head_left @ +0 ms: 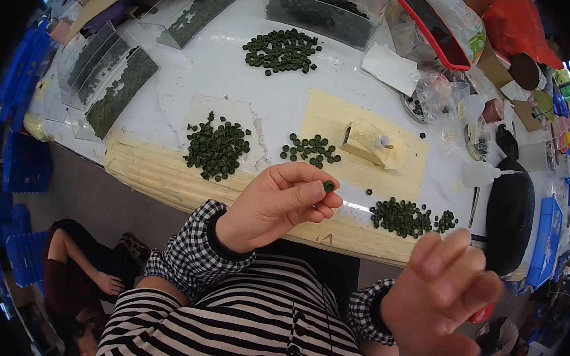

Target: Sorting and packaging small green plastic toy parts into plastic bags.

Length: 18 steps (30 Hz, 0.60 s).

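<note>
Left hand (276, 202) clasped on a green piece (329, 186), right hand (445, 292) released.
The piece is pinched between thumb and forefinger above the table (173, 77), near a small cluster (313, 151) of like pieces; the right fingers, blurred, are held loosely curled and parted.

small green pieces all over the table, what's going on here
The wearer's left hand pinches one small green piece between thumb and fingers. The right hand, blurred, hovers off to the right with its fingers apart and nothing visible in it. More pieces lie in several loose piles on the white table. Near the middle, a cream-coloured block sits on a yellow sheet.
</note>
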### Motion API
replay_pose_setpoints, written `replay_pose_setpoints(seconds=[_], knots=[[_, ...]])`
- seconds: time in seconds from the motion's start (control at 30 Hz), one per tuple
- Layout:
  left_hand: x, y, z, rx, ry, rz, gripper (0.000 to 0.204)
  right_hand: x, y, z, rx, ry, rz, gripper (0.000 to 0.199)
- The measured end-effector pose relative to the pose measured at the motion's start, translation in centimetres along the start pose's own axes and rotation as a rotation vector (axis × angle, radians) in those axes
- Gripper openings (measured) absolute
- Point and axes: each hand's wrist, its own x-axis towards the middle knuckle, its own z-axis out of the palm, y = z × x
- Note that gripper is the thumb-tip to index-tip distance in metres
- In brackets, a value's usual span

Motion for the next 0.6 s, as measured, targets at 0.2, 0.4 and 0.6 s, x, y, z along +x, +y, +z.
replay_pose_setpoints(seconds=[0.2, 0.4, 0.6], knots=[[-0.9, -0.4, 0.3, 0.518, 0.093, 0.418, 0.019, -2.5, 3.9, 0.2, -0.747, -0.160, 0.156, 0.034], [-1.1, -0.5, 0.6, 0.630, 0.095, 0.483, 0.020, -3.4, 5.0, 0.5, -0.771, -0.149, 0.136, 0.038], [-1.0, -0.6, 0.4, 0.633, 0.092, 0.475, 0.019, -3.7, 5.6, 0.4, -0.722, -0.144, 0.147, 0.036]])
